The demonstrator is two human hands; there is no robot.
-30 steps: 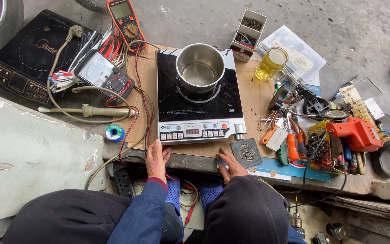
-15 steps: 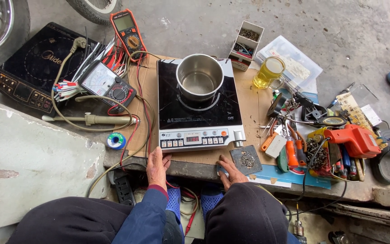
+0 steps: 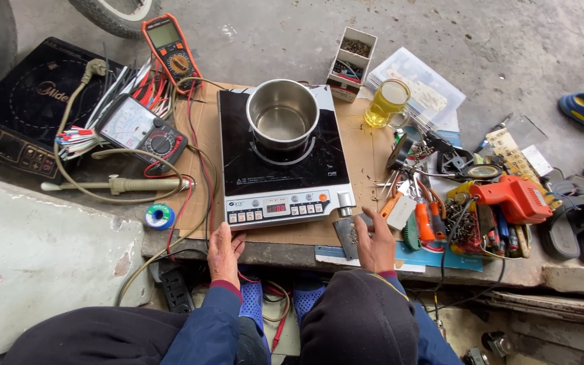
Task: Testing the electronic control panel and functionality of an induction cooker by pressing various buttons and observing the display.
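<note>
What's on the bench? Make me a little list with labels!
left hand: rests at the front edge of the cooker
right hand: fingers on a small metal plate
pot: steel, sits on the cooker
meters: an orange one and a black one to the left
glass: yellow liquid, right of the cooker
tools: heaped on the right

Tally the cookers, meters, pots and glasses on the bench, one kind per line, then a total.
Cookers: 2 – white one by both hands, black one at left.
Meters: 2 – orange, black.
Pots: 1 – steel pot on the white cooker.
Glasses: 1 – glass of yellow liquid.
Total: 6
</note>
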